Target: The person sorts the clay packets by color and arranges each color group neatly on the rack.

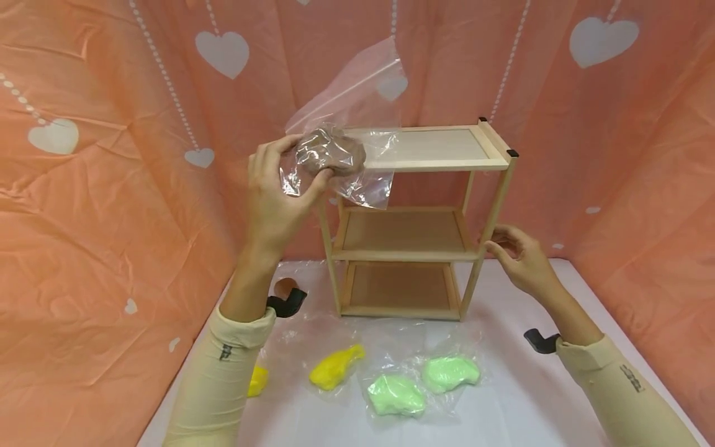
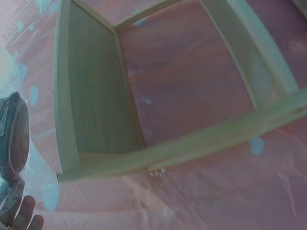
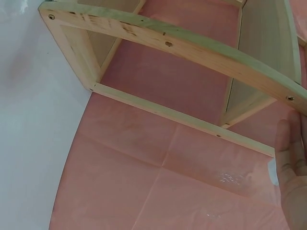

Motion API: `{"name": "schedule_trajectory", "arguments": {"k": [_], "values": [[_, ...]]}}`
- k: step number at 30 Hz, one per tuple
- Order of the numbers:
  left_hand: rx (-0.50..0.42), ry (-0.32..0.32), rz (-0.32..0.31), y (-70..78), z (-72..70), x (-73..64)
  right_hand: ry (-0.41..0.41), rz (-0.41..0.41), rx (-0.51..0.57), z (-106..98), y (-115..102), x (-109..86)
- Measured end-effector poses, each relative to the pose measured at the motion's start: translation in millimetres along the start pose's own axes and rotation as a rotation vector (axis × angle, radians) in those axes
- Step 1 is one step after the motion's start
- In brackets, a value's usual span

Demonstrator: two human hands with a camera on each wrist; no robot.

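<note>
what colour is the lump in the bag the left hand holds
The lump is greyish brown, clearest in the head view.

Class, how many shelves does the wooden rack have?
3: the top shelf, partly hidden behind the bagged brown lump; the middle shelf below it; and the bottom shelf, lowest.

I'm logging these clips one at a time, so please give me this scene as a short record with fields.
Rack: wooden, three shelves, standing on white surface
Left hand: holds a clear bag with a brown lump, by the top shelf
Right hand: at the right front post; grip unclear
In front of rack: two pale green pieces and a yellow drumstick-shaped piece, bagged
Partly hidden: second yellow piece, behind the left sleeve
Backdrop: orange cloth with white hearts
</note>
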State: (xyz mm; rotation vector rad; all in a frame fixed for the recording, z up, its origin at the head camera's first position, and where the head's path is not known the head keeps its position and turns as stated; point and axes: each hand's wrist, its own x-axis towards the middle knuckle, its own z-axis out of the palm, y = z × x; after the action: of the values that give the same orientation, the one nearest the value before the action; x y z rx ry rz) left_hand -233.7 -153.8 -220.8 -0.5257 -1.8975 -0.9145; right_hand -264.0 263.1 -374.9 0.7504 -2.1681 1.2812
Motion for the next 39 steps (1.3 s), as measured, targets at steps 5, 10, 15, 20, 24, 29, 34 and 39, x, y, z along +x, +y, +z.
{"name": "schedule_trajectory", "arguments": {"k": [5, 10, 15, 20, 24, 29, 34, 39], "values": [[-0.013, -0.037, 0.002, 10.0, 14.5, 8.9, -0.015, 0.006, 0.001, 1, 0, -2.0], [0.012, -0.078, 0.015, 19.2, 28.4, 19.9, -0.003, -0.006, 0.017, 2, 0, -0.3], [0.051, -0.101, 0.015, 26.2, 43.6, 27.1, -0.016, -0.016, 0.011, 4, 1, 0.2], [0.088, -0.166, -0.027, 38.0, 59.6, 34.1, -0.022, 0.0, -0.007, 5, 0, -2.6], [0.128, -0.201, -0.067, 48.7, 73.0, 41.9, -0.002, 0.002, 0.008, 4, -1, -1.3], [0.139, -0.227, -0.109, 54.6, 90.0, 45.4, 0.001, 0.002, 0.011, 3, -1, -0.6], [0.15, -0.252, -0.129, 56.6, 103.4, 46.5, -0.009, 0.017, -0.005, 3, -4, -1.1], [0.17, -0.271, -0.151, 58.5, 113.9, 48.6, -0.023, 0.03, -0.009, 0, -5, -2.1]]}}
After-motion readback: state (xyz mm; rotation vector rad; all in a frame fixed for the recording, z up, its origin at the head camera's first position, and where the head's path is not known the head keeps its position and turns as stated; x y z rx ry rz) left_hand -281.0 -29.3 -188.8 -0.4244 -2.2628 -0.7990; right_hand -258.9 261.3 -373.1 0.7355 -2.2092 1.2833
